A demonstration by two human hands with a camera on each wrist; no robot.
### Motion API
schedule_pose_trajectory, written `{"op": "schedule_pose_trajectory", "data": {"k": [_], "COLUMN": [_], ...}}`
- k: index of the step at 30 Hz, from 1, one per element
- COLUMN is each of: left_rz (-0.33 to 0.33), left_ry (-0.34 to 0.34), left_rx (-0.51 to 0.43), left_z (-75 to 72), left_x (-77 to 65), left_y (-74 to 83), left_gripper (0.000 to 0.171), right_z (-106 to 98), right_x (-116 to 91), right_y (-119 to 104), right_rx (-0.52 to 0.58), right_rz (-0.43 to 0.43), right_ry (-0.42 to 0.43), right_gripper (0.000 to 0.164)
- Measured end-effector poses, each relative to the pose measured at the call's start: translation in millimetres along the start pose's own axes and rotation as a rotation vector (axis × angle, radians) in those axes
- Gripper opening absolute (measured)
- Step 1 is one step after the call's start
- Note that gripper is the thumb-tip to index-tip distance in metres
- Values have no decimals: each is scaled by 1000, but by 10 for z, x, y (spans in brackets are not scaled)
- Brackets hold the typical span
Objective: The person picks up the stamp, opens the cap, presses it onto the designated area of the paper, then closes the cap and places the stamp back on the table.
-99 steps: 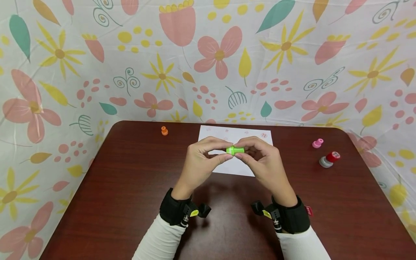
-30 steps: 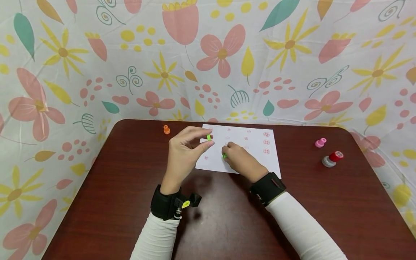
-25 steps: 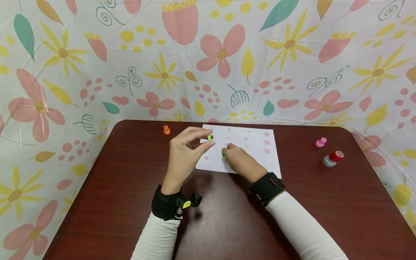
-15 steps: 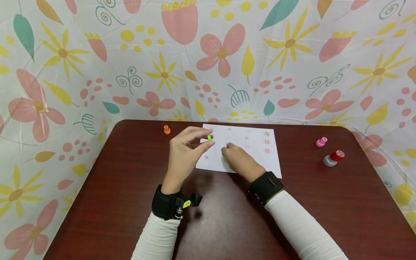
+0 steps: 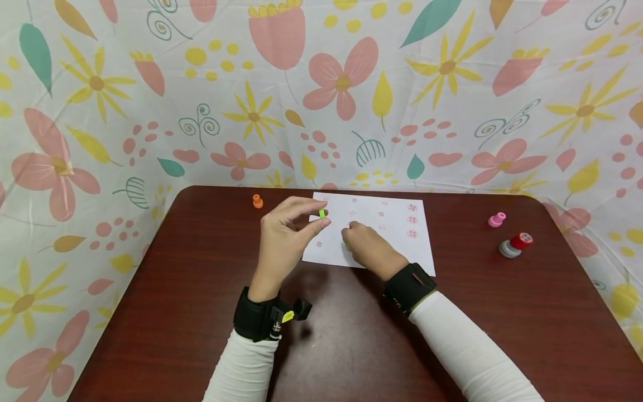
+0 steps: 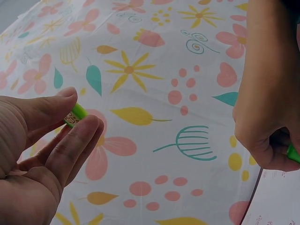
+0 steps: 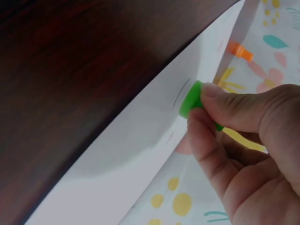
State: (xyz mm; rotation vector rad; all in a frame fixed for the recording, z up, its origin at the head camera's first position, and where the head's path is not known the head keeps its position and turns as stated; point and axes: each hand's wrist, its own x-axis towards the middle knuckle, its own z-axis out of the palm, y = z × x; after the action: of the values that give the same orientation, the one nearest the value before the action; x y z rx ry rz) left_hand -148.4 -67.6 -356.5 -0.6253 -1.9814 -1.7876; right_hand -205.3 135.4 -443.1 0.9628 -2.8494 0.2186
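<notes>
My left hand (image 5: 286, 234) pinches a small bright green stamp cap (image 6: 75, 115) between thumb and fingertips, raised above the left part of a white paper sheet (image 5: 331, 254). A small picture shows on the cap's end in the left wrist view. Lower and to the right, my right hand (image 5: 372, 248) grips a green toy stamp (image 7: 192, 100) with thumb and fingers, its wide end down at the sheet. Whether that end touches the paper is hard to tell. From the head view the fingers hide most of this stamp. Several red stamp prints (image 5: 412, 220) mark the sheet.
An orange stamp (image 5: 258, 201) stands at the back left of the brown table (image 5: 201, 312). On the right are a pink stamp (image 5: 497, 219) and a red-and-grey stamp (image 5: 516, 245) lying tilted. A flowered cloth (image 5: 341, 84) hangs behind the table.
Both hands held the green stamp together over the sheet at first. They have since parted, the left with the cap, the right lowering the stamp to the paper. Little moves in the last second.
</notes>
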Motion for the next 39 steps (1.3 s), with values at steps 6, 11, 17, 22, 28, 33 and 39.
{"op": "schedule_pose_trajectory", "data": {"k": [6,11,17,22,28,33,39], "left_rz": [-3,-16,-16,-18,-27,-24,-19], "left_ry": [5,6,7,6,4,-1,-2], "left_rx": [3,6,6,3,10,33,38], "left_z": [-13,-15,-21,-19,-11,-7,-8], "left_x": [-1,-4,-7,-11,-22,-19,-8], "left_y": [16,18,28,22,11,11,13], "left_gripper": [28,28,27,27,26,26,27], "right_z": [15,21,0,-5,48,74,83], "right_x": [13,-3,5,0,-40,-59,-69], "right_y": [12,-14,-53,-57,-43,-31,-5], "right_rx": [72,83,50,61,55,36,32], "right_rz": [88,106,81,95,94,87,71], "right_ry": [-35,-35,-32,-26,0,23,40], "right_gripper": [10,9,12,10,9,10,8]}}
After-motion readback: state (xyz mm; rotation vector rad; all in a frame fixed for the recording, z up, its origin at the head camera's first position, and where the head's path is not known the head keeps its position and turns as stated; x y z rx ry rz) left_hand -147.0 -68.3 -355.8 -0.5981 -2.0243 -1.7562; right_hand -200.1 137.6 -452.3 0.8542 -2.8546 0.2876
